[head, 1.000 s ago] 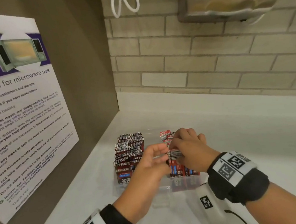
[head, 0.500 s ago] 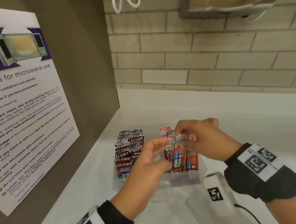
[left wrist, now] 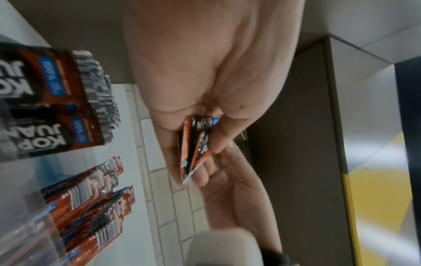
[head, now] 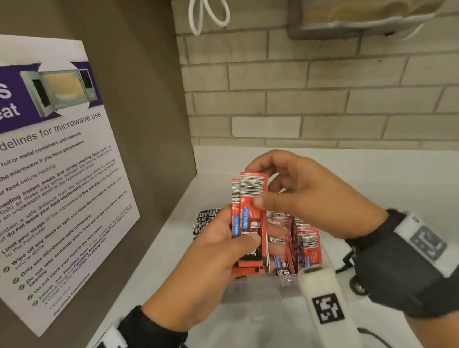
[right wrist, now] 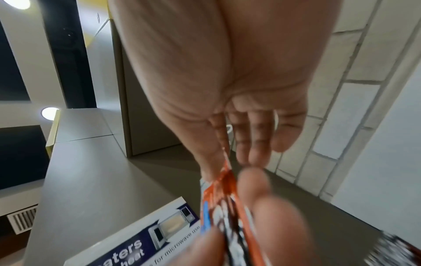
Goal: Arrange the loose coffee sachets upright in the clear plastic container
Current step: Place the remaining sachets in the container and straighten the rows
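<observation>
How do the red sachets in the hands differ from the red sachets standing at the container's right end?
The held red sachets are raised above the clear plastic container, while the right-end sachets sit inside it. The held ones are a thin bunch gripped by the left hand and pinched by the right hand; the right-end ones are untouched. Both show the same red wrapper with a barcoded top.

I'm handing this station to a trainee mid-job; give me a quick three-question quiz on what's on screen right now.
1. True or false: both hands hold the small stack of coffee sachets above the clear plastic container.
2. Which hand has its grip on the stack's lower part? A) left hand B) right hand
3. Fill in: the sign on the side wall gives guidelines for ____ use.

Key: 1 true; 2 A; 3 microwave.
</observation>
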